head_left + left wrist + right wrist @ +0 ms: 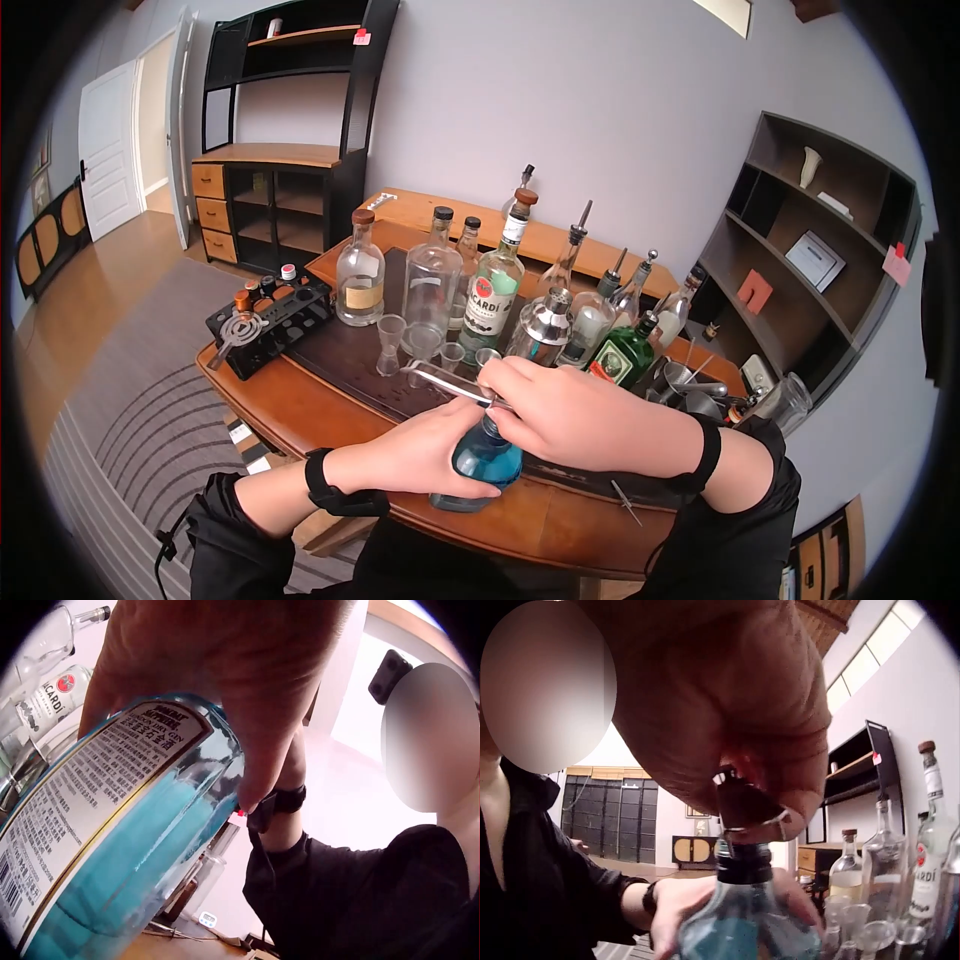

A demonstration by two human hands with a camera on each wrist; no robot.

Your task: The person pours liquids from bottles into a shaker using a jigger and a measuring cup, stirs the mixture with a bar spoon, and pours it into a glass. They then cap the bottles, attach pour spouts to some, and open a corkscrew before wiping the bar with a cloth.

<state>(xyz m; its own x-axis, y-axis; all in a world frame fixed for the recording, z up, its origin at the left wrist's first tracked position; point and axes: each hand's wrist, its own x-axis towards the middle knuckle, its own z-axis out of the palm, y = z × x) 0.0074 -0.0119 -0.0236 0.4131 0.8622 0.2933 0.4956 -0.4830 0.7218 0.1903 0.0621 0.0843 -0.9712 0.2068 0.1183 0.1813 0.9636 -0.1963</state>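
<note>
A clear bottle of blue liquid [487,462] stands near the table's front edge, with my left hand [420,450] gripping its upper body. In the left wrist view that hand [195,652] wraps the shoulder of the labelled bottle [142,840]. My right hand [590,415] holds a flat metal tool [450,383] over the bottle's mouth. The right wrist view shows the tool's metal end [742,802] just above the dark neck ring [742,862], under the curled fingers of the right hand [720,697]. Whether metal and bottle touch is unclear.
Several bottles, including a Bacardi bottle [492,290] and a green one [625,355], stand behind the hands beside a metal shaker [545,325]. Small measuring glasses [390,345] are close by. A black caddy [265,330] sits left, metal cups [670,380] right.
</note>
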